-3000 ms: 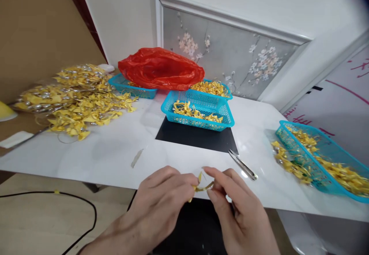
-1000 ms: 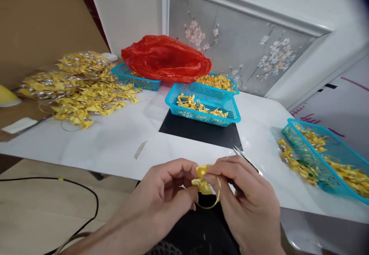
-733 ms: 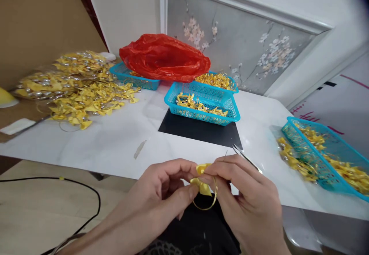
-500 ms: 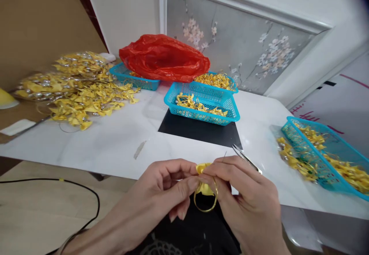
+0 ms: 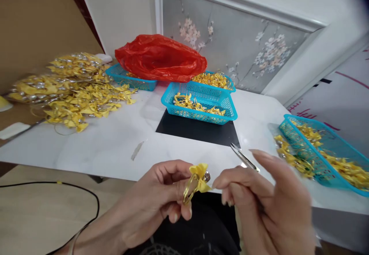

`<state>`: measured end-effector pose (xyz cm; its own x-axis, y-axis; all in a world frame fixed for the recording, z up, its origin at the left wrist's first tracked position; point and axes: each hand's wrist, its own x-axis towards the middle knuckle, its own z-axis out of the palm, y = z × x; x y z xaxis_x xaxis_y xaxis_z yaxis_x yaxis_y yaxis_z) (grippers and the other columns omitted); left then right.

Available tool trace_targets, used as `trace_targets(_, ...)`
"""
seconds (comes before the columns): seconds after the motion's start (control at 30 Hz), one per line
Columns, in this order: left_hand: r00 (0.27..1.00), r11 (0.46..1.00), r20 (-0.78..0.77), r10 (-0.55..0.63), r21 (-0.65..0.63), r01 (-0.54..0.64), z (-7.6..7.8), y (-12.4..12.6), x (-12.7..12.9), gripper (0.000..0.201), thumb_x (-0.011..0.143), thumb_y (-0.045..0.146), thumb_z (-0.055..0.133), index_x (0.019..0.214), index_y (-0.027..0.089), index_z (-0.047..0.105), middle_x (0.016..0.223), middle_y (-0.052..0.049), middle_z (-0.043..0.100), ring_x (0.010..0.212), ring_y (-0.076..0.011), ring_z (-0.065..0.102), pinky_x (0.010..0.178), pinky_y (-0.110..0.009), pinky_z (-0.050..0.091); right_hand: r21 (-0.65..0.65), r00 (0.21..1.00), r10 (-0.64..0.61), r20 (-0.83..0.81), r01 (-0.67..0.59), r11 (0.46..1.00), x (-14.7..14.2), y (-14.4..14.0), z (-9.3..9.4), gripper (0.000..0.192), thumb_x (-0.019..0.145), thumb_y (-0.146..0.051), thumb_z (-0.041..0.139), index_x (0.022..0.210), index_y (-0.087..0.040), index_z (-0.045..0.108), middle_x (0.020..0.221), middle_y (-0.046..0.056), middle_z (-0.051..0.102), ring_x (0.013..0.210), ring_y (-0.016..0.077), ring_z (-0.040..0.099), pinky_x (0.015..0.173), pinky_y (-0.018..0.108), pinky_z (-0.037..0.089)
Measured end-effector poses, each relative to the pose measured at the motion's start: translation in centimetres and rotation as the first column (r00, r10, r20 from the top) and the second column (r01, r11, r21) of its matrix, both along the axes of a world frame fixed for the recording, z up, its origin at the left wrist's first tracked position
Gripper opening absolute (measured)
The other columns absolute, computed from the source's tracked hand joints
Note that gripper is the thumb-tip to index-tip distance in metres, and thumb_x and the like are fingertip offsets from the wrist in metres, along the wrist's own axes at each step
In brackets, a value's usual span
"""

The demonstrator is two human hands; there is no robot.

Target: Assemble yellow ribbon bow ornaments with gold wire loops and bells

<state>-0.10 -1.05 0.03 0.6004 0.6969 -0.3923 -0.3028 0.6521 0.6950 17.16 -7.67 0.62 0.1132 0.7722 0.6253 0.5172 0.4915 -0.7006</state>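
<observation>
My left hand [image 5: 164, 197] pinches a yellow ribbon bow [image 5: 199, 170] between thumb and fingers. A gold ring [image 5: 189, 191] hangs at the bow's near side, and a shiny silver bead [image 5: 206, 176] sits on its right side. Close by on the right is my right hand [image 5: 259, 197], slightly blurred, with one finger raised and the others bent against the thumb. Its fingertips are just apart from the bow; whatever they pinch is too small to make out. Beyond that hand, metal tweezers [image 5: 244, 157] lie on the white table [image 5: 115, 147].
A blue basket [image 5: 198, 114] of yellow bows stands on a black sheet [image 5: 196, 132]. Behind it are a red plastic bag [image 5: 161, 59] and more blue baskets. Bagged bows [image 5: 77, 97] pile up at left; another blue basket [image 5: 331, 159] stands at right.
My right hand has drawn away from the bow to the right, lifting a finger. In my left hand the bow and ring have turned, so the silver bead now shows.
</observation>
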Motion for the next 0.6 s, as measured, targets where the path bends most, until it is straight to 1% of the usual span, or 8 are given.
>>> trace_targets(0.03,1.000,1.000,-0.002,-0.001,-0.004,0.001,-0.02,0.02,0.01,0.023,0.062,0.028,0.091,0.075,0.017,0.076,0.055,0.005,0.065,0.038,-0.0029,0.059,0.032,-0.004,0.039,0.002,1.000,-0.019,0.007,0.019,1.000,-0.02,0.01,0.00,0.051,0.091,-0.002,0.048,0.132,-0.032,0.045,0.085,-0.003,0.069,0.065,0.0109,0.065,0.061,0.022,0.055)
trace_targets(0.1,1.000,1.000,-0.012,-0.006,-0.001,0.006,-0.04,0.08,0.01,0.024,0.063,0.030,0.091,0.075,0.017,0.075,0.054,0.005,0.064,0.038,-0.0024,0.057,0.033,-0.005,0.039,-0.001,0.992,-0.035,0.124,0.035,0.999,0.08,0.21,0.24,0.035,0.090,-0.004,0.051,0.115,-0.028,0.055,0.086,-0.001,0.070,0.076,0.0136,0.068,0.067,0.024,0.057)
trace_targets(0.17,0.999,1.000,-0.032,-0.008,0.000,0.008,0.00,0.12,-0.04,0.024,0.064,0.031,0.090,0.075,0.017,0.075,0.053,0.006,0.063,0.038,-0.0021,0.056,0.034,-0.005,0.039,0.063,0.958,-0.033,0.284,0.016,0.998,0.29,0.48,0.62,0.025,0.088,-0.002,0.055,0.099,-0.024,0.061,0.085,0.001,0.070,0.077,0.0151,0.067,0.070,0.026,0.057)
trace_targets(0.23,0.998,1.000,-0.062,-0.007,0.001,0.007,0.09,0.12,-0.12,0.023,0.065,0.031,0.090,0.076,0.017,0.075,0.054,0.005,0.064,0.039,-0.0024,0.056,0.035,-0.006,0.040,0.144,0.922,-0.057,0.383,0.001,0.990,0.42,0.69,0.84,0.025,0.084,0.002,0.058,0.094,-0.020,0.065,0.083,0.003,0.068,0.075,0.0152,0.064,0.067,0.027,0.055)
trace_targets(0.33,0.996,1.000,-0.086,0.001,-0.004,-0.001,0.26,0.07,-0.19,0.023,0.065,0.032,0.089,0.076,0.017,0.075,0.053,0.005,0.063,0.041,-0.0030,0.056,0.038,-0.007,0.041,0.208,0.901,-0.167,0.400,0.088,0.974,0.24,0.79,0.69,0.027,0.081,0.006,0.061,0.091,-0.018,0.070,0.081,0.005,0.060,0.071,0.0132,0.057,0.057,0.023,0.048)
trace_targets(0.4,0.998,1.000,-0.070,0.006,-0.014,-0.007,0.28,0.03,-0.18,0.023,0.064,0.032,0.090,0.075,0.018,0.075,0.052,0.005,0.062,0.041,-0.0025,0.055,0.038,-0.007,0.041,0.233,0.894,-0.205,0.397,0.118,0.965,-0.03,0.76,0.48,0.030,0.080,0.009,0.058,0.091,-0.016,0.072,0.079,0.005,0.056,0.068,0.0127,0.053,0.056,0.023,0.046)
trace_targets(0.5,0.999,0.999,-0.051,0.014,-0.029,-0.015,0.12,0.03,-0.17,0.023,0.065,0.031,0.090,0.076,0.017,0.075,0.054,0.005,0.063,0.040,-0.0018,0.054,0.037,-0.007,0.039,0.262,0.888,-0.194,0.418,0.086,0.961,-0.33,0.72,0.34,0.032,0.078,0.012,0.056,0.092,-0.011,0.073,0.078,0.007,0.053,0.069,0.0137,0.049,0.058,0.026,0.045)
trace_targets(0.6,0.998,1.000,-0.060,0.009,-0.026,-0.011,-0.05,0.06,-0.23,0.022,0.066,0.032,0.089,0.075,0.017,0.075,0.052,0.004,0.064,0.040,-0.0020,0.053,0.037,-0.007,0.037,0.284,0.889,-0.199,0.413,0.082,0.955,-0.36,0.74,0.30,0.031,0.076,0.012,0.056,0.093,-0.008,0.073,0.079,0.008,0.052,0.070,0.0146,0.049,0.057,0.027,0.042)
